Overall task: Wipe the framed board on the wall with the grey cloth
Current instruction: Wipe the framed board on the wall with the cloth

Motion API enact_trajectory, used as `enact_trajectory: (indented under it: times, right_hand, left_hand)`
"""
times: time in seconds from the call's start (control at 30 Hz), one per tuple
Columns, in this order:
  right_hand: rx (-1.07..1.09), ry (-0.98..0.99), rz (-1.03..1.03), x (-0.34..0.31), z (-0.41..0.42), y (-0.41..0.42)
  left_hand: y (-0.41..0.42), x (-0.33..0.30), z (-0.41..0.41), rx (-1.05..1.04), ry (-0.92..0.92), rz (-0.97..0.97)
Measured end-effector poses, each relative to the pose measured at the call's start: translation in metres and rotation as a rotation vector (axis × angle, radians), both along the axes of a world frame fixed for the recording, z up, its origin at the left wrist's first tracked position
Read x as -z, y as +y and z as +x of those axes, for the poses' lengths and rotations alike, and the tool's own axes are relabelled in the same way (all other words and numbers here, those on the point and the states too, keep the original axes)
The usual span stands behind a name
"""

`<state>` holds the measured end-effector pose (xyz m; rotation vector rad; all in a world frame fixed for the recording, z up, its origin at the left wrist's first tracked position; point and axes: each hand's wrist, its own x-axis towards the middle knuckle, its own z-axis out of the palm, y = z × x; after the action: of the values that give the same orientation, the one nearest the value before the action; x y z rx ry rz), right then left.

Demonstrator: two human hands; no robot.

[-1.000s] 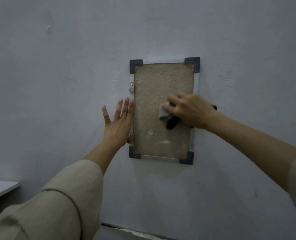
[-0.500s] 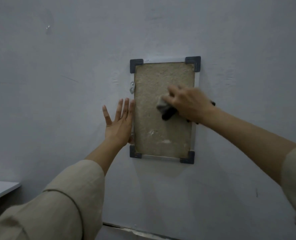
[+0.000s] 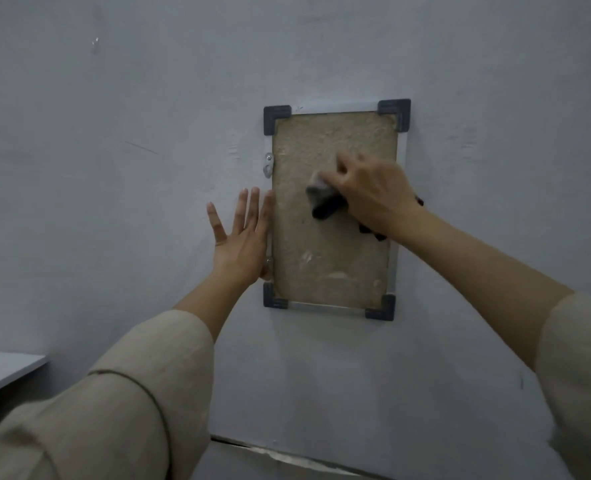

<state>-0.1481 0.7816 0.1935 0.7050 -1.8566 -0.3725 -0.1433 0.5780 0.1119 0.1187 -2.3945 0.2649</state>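
While the left hand (image 3: 240, 242) lies flat and open on the wall, fingers touching the framed board's (image 3: 332, 275) left edge, the right hand's grip bunches the grey cloth (image 3: 323, 199) mid-board; hard strokes could unhook the board from its hanger (image 3: 268, 165).

Pale grey wall (image 3: 148, 237) carried the framed board (image 3: 332, 271), hung upright; a metal hanger clip (image 3: 268, 165) sat beside its left edge.
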Motion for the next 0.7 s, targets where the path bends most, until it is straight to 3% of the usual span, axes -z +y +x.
enact_trajectory:
  times: [0.1,0.27,0.33,0.5,0.7]
  right_hand:
    - [-0.012,-0.042,-0.091,0.004,0.003,-0.007]
    - [-0.073,-0.103,0.371,0.057,0.007,-0.017]
    - [-0.088,-0.071,0.325,0.039,0.003,-0.016]
    - [-0.054,-0.003,-0.033,0.0,-0.004,-0.019]
    - [-0.067,-0.079,0.482,0.041,0.003,-0.027]
  left_hand:
    - [0.0,0.0,0.0,0.002,0.0,0.005]
    - [0.0,0.0,0.0,0.003,0.001,0.027]
    - [-0.001,0.0,-0.001,0.01,0.003,0.029]
    - [-0.005,0.003,-0.001,0.018,-0.001,0.047]
    - [-0.004,0.003,0.0,0.003,0.0,0.054]
